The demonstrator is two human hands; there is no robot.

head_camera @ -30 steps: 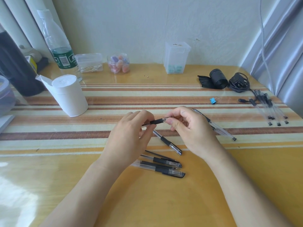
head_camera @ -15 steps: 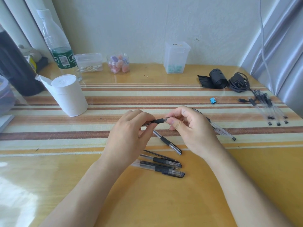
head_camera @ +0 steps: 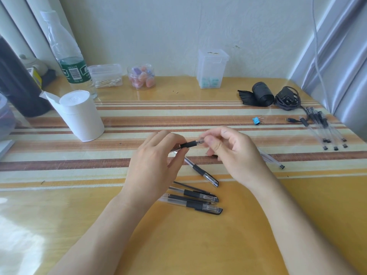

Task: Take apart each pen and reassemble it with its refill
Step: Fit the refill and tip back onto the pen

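At frame centre, left hand (head_camera: 153,165) and right hand (head_camera: 234,153) each pinch 1 pen (head_camera: 191,144) end, fingers clamped, apparently to twist it apart.

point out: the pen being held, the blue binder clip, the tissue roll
held pen (head_camera: 188,144), head view, on its black rubber sleeve between the two hands
blue binder clip (head_camera: 256,120), head view, on its blue body
tissue roll (head_camera: 83,118), head view, on its white side wall

Both hands raised, left (head_camera: 153,163) pinching, right (head_camera: 234,153) fingertips closed.
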